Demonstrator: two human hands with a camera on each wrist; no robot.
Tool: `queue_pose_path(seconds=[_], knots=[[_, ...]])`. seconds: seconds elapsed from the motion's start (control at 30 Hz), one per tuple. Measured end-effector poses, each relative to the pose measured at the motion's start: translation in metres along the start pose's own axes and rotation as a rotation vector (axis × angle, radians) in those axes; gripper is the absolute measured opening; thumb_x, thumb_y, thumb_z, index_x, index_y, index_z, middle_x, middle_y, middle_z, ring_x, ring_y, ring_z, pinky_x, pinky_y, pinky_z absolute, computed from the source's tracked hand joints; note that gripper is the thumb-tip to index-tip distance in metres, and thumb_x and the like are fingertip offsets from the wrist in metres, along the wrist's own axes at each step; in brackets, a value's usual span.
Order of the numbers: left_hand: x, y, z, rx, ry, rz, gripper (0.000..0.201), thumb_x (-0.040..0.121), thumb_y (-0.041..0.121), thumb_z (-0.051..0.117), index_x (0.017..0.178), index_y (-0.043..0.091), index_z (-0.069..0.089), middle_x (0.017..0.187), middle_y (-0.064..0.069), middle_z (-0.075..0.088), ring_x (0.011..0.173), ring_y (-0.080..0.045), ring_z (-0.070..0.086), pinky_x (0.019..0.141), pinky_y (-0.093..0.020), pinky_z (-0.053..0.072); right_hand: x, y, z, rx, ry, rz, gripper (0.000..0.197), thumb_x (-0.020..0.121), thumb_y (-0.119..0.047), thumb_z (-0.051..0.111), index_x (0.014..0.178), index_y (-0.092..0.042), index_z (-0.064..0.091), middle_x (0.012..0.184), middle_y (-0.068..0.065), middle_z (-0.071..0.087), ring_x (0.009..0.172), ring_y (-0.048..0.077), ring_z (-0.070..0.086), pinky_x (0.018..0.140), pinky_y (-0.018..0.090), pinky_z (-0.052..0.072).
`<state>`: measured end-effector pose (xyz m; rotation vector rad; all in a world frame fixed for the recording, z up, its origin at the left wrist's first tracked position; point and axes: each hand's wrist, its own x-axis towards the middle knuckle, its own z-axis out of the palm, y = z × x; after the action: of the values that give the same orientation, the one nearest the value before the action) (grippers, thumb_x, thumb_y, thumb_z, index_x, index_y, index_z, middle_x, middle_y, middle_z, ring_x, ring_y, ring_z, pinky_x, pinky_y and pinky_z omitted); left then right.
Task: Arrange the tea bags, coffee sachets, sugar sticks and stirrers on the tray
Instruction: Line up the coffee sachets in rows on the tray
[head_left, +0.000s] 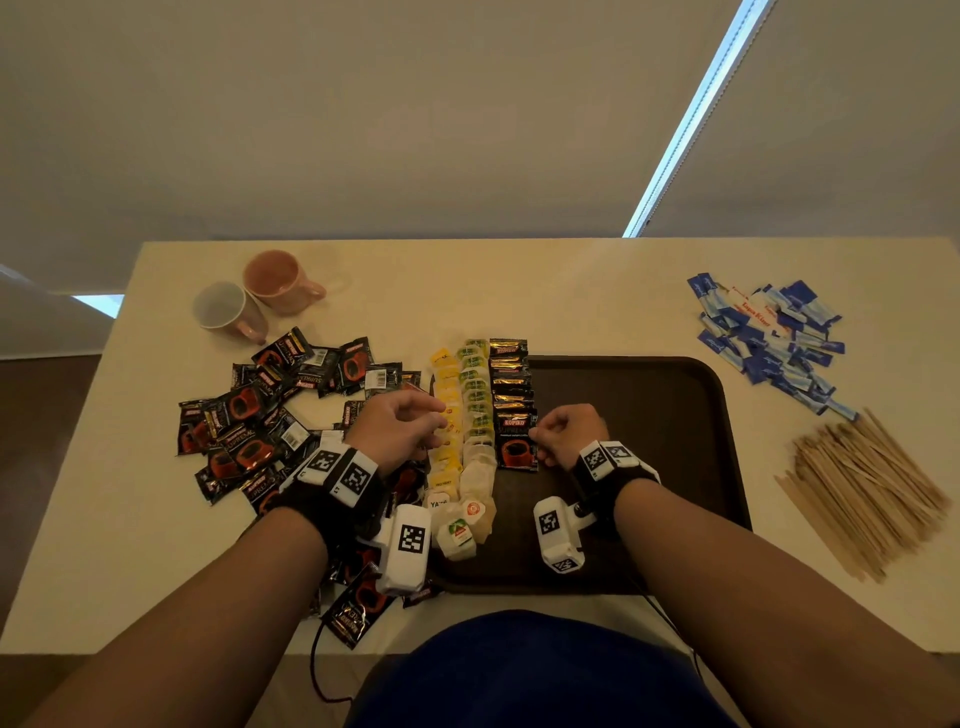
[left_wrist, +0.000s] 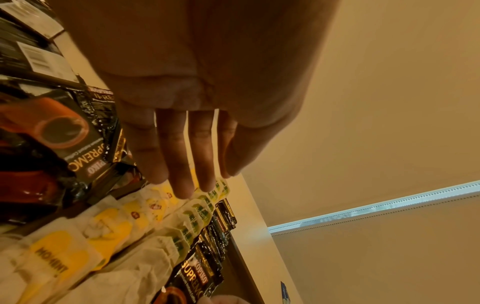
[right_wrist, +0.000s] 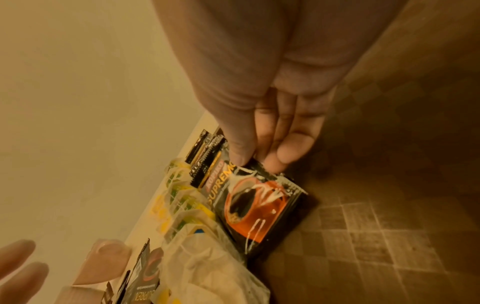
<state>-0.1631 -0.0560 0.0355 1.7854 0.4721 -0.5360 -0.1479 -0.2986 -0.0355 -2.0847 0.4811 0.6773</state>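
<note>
Two hands: right hand (right_wrist: 262, 131) pinching coffee sachet (right_wrist: 257, 207), left hand (left_wrist: 197, 98) loose

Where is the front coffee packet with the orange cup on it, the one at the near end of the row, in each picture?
Head: the front coffee sachet lies centre frame on the tray, touched by the right hand.
Left wrist: only part shows at the bottom edge.
Right wrist: centre frame, fingertips on its corner.
Shared landmark: the green tea bag row beside it.
</note>
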Motion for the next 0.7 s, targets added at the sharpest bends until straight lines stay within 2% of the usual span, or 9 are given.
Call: queue_pose_path(seconds=[0.23, 0.33, 0.47, 0.53, 0.63, 0.7], knots=[[0.001, -0.002, -0.006, -0.006, 0.013, -0.014, 0.008, 0.093, 0.006, 0.066, 0.097, 0.012, 0.07, 0.094, -0.011, 0.076, 0.077, -0.022, 0.071, 0.071, -0.039, 0.057, -0.001, -0.001, 0.001, -0.03, 0.016, 0.012, 0.012, 0.088, -0.024, 0.074, 0.084, -0.013, 0.069, 0.073, 0.006, 0.074, 0.064, 0.015, 0.071, 0.066, 0.026, 0.059], [0.001, -0.004, -0.009, -0.026, 0.034, -0.035, 0.008, 0.094, 0.005, 0.065, 0.098, 0.011, 0.07, 0.094, -0.012, 0.076, 0.075, -0.021, 0.07, 0.069, -0.037, 0.057, -0.003, 0.0, -0.001, -0.046, 0.026, 0.004, 0.013, 0.088, -0.024, 0.073, 0.085, -0.012, 0.07, 0.073, 0.005, 0.074, 0.064, 0.013, 0.07, 0.07, 0.028, 0.06], [-0.005, -0.016, -0.019, -0.027, 0.074, -0.093, 0.011, 0.093, 0.006, 0.067, 0.103, 0.008, 0.07, 0.096, -0.013, 0.075, 0.076, -0.021, 0.069, 0.059, -0.031, 0.058, -0.006, -0.003, -0.005, -0.123, 0.054, -0.049, 0.015, 0.091, -0.028, 0.069, 0.08, -0.018, 0.069, 0.079, 0.001, 0.071, 0.079, 0.015, 0.068, 0.081, 0.032, 0.056], [-0.012, -0.024, -0.028, -0.021, 0.11, -0.145, 0.011, 0.092, 0.007, 0.068, 0.102, 0.009, 0.07, 0.096, -0.013, 0.074, 0.078, -0.021, 0.069, 0.059, -0.032, 0.059, -0.011, -0.009, -0.004, -0.125, 0.078, -0.088, 0.017, 0.092, -0.03, 0.068, 0.08, -0.018, 0.069, 0.079, -0.001, 0.068, 0.079, 0.014, 0.065, 0.08, 0.031, 0.054], [-0.022, -0.039, -0.045, -0.065, 0.157, -0.254, 0.01, 0.091, 0.007, 0.068, 0.1, 0.013, 0.069, 0.098, -0.012, 0.073, 0.077, -0.019, 0.069, 0.058, -0.03, 0.058, -0.019, -0.024, 0.006, -0.125, 0.104, -0.158, 0.021, 0.092, -0.031, 0.067, 0.079, -0.015, 0.07, 0.073, -0.002, 0.065, 0.071, 0.01, 0.06, 0.073, 0.029, 0.05], [-0.029, -0.05, -0.056, -0.107, 0.19, -0.312, 0.012, 0.092, 0.006, 0.067, 0.102, 0.012, 0.068, 0.1, -0.013, 0.072, 0.077, -0.02, 0.068, 0.059, -0.031, 0.057, -0.024, -0.036, 0.014, -0.13, 0.085, -0.204, 0.026, 0.092, -0.033, 0.067, 0.072, -0.016, 0.068, 0.067, -0.003, 0.063, 0.064, 0.009, 0.058, 0.067, 0.027, 0.048]])
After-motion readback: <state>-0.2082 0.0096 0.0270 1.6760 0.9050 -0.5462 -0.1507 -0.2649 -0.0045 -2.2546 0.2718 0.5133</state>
